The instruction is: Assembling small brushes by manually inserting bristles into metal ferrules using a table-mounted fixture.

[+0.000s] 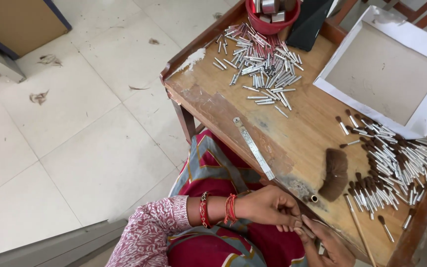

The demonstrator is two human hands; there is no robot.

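Worn wooden table [292, 143], matt and scratched, finish scuffed pale at the edge; shiny metal tubes [260, 62] glinting in a heap; a dull steel ruler [254, 147]; soft brown bristle bundle [334, 173]; glossy red plastic bowl [272, 24]; matt white cardboard tray [332, 84]

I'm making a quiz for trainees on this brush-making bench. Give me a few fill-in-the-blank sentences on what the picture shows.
1. The pile of empty metal tubes lies next to a ___ bowl.
2. The shallow white tray is ___.
3. The finished brushes have ___ bristle tips.
4. The left hand and right hand meet at the table's near ___.

Missing words: red; empty; brown; edge
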